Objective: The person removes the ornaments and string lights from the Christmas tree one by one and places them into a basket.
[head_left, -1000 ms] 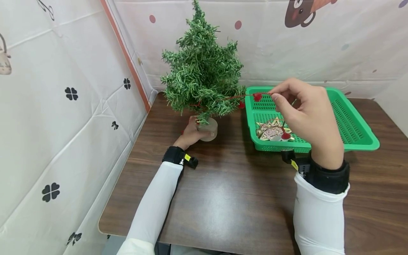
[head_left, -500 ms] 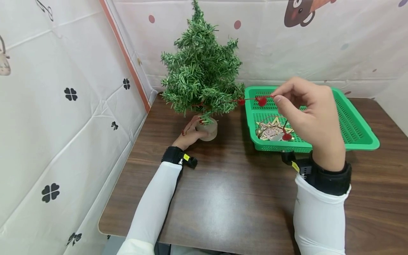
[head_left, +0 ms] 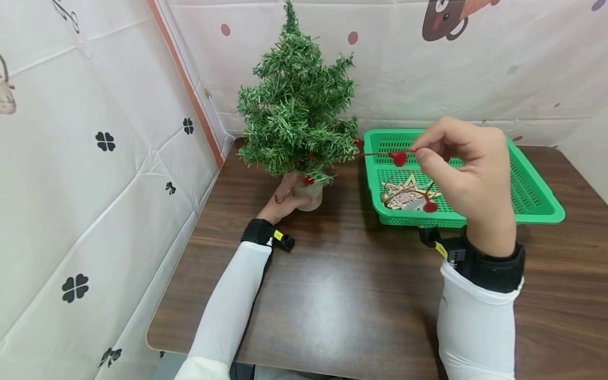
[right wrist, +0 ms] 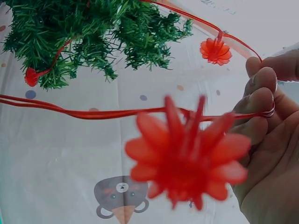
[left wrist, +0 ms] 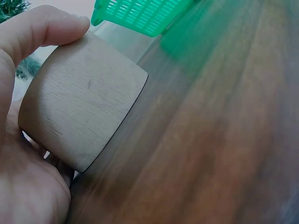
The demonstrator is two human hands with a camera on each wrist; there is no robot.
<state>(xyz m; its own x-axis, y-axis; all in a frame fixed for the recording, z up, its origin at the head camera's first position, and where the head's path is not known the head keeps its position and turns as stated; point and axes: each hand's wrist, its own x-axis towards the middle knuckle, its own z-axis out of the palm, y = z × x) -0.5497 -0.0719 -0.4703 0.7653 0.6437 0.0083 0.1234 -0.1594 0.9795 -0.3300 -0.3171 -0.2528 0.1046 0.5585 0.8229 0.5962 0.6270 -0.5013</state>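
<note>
A small green artificial Christmas tree stands at the back left of the table. My left hand grips its round wooden base, with the thumb along the rim in the left wrist view. My right hand pinches a red wire garland between thumb and fingertips, right of the tree. From there one stretch runs taut to the lower branches. A red flower-shaped bead hangs beside the fingertips. Another flower bead dangles close to the right wrist camera, on a strand looped through the fingers.
Behind the right hand sits a green plastic basket, holding a glittery star ornament and other small decorations. White patterned cloth covers the left side and the back. The brown wooden table extends in front.
My right hand has shifted slightly right, drawing the garland and its flower bead rightward. The tree has turned a little, while the left hand stays at the base.
</note>
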